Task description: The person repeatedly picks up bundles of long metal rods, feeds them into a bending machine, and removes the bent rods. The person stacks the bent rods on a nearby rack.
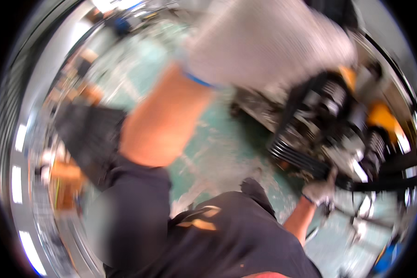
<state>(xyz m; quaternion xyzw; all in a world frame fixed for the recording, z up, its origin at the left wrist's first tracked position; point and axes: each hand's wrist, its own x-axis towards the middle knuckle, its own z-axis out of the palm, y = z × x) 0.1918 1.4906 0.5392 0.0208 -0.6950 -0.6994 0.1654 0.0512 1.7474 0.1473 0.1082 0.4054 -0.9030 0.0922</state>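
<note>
My left hand, in a pale knit glove with a blue cuff edge, is raised very close across the top of the view. It is smeared by motion, so its fingers and anything in them cannot be made out. Lower right, my right hand, also in a pale glove, is at a black ribbed bar. One finger or thumb lies up against the bar; the other fingers are mostly hidden, apparently wrapped round it. The bar edges a machine assembly with coiled springs or ribbed cylinders and yellow-orange parts.
A worn green floor lies below me. Blurred on the left are an orange-brown box and a dark ribbed shape. A metal platform stands beside the machine. Something blue shows at the lower right.
</note>
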